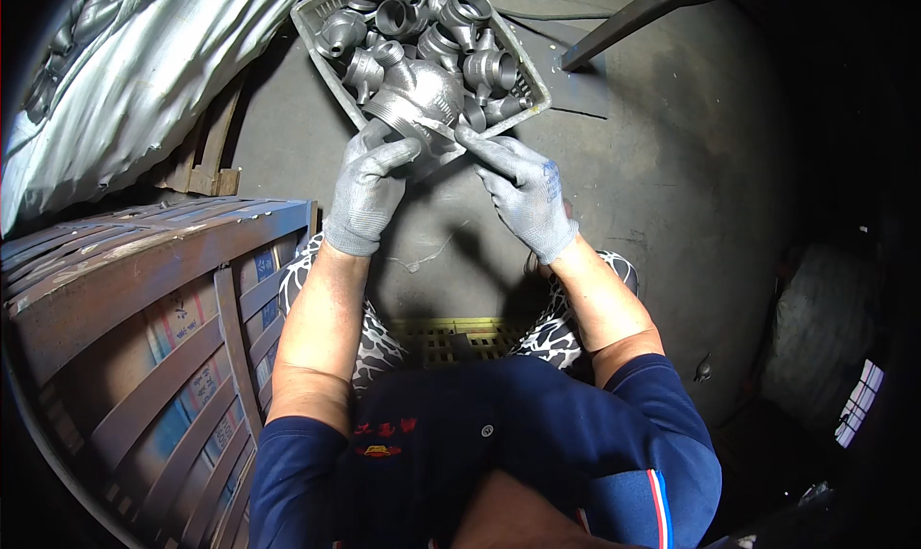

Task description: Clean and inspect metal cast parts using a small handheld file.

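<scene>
Between my gloved hands is a large silvery metal fitting [422,90], a casting with a rounded body and a wide threaded collar. My left hand [369,184], in a grey glove, is closed on the collar, thumb across the near side. My right hand [521,189], gloved alike, pinches at the right edge of the same fitting with thumb and forefinger. A thin pale strip [439,129] runs along the collar to the right fingertips; whether it is a separate piece I cannot make out. Beneath the fitting stands a pale plastic crate [534,107] full of similar, smaller fittings [489,71].
A slatted metal cage [144,261] with boxes inside stands close on my left. White sacking [144,79] bulges at the upper left. A metal leg [633,21] slants down beyond the crate. Between my legs is a yellow plastic crate [413,328]. One small part [703,368] lies on the floor.
</scene>
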A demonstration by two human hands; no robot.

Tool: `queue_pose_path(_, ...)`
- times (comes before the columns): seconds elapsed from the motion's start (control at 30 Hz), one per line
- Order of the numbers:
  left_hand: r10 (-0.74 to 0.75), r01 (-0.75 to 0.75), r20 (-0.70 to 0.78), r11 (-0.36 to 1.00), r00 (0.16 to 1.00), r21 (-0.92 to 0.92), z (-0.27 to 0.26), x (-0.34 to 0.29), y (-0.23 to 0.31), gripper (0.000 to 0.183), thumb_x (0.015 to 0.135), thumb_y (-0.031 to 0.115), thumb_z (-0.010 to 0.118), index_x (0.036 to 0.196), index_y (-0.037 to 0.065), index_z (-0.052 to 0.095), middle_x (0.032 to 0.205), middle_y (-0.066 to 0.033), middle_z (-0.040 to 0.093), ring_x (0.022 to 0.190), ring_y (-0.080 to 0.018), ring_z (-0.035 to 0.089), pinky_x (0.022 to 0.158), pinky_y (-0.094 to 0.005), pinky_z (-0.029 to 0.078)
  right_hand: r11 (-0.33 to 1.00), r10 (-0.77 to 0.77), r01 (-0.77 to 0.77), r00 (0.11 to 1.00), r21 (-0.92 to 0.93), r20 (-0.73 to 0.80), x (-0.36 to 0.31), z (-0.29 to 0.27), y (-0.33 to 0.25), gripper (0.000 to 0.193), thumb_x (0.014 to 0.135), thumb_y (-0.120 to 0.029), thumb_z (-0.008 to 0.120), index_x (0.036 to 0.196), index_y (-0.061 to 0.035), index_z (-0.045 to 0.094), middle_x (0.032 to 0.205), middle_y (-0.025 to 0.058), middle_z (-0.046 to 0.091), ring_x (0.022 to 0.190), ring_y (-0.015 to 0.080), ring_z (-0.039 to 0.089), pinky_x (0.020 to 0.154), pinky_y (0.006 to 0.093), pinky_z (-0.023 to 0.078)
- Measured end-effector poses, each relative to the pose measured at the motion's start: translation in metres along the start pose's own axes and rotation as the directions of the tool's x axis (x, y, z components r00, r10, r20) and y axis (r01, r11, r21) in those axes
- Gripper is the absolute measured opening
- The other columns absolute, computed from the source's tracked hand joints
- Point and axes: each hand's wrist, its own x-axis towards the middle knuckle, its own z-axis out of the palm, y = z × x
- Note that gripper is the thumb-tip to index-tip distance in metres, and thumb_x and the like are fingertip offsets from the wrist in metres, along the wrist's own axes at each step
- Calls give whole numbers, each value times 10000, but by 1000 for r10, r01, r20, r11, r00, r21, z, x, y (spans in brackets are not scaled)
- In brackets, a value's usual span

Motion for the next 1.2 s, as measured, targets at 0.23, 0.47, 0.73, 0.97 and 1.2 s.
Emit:
queue_pose_path(0.23, 204, -214, 88, 754, 975, 621, -21, 8, -20, 277, 717, -126, 491, 956, -49, 608, 964, -107, 632, 906, -206, 598, 839, -293, 458, 942, -87, 89, 996, -324, 20, -1, -1, -2, 552, 723, 21, 567, 1222, -214, 581, 919, 81, 626, 843, 262, 609, 722, 359, 509)
queue_pose_path(0.47, 112, -102, 8, 870, 994, 482, -4, 4, -10, 245, 761, -78, 475, 977, -58, 589, 941, -98, 623, 882, -179, 599, 820, -286, 469, 916, 30, 27, 990, -401, 136, -1, -7, -3, 623, 688, 39, 557, 1251, -227, 552, 931, 77, 622, 868, 248, 605, 724, 365, 507)
queue_pose_path(0.73, -29, 36, -59, 991, 998, 128, -1, 6, -7, 278, 776, 49, 536, 1033, -44, 584, 951, -80, 620, 882, -147, 579, 836, -267, 449, 993, 84, -78, 995, -94, 59, 0, -12, 6, 396, 798, -21, 569, 1171, -144, 619, 887, 132, 634, 785, 281, 614, 703, 333, 496)
queue_pose_path(0.97, -37, 47, -58, 982, 998, 185, -1, 6, -12, 350, 773, 53, 532, 1107, -44, 576, 1001, -71, 617, 925, -132, 553, 860, -259, 421, 978, 27, -13, 998, -208, 65, -1, -11, 9, 426, 772, -47, 594, 1176, -178, 614, 866, 99, 618, 793, 291, 612, 691, 360, 505)
queue_pose_path(1.2, -8, 14, -33, 981, 999, 196, -3, 7, -13, 373, 773, 52, 526, 1129, -51, 567, 1044, -88, 614, 929, -135, 554, 863, -258, 422, 957, 52, -13, 991, -289, 127, -1, -12, 5, 429, 767, -41, 592, 1169, -188, 619, 891, 94, 634, 821, 297, 615, 725, 371, 516)
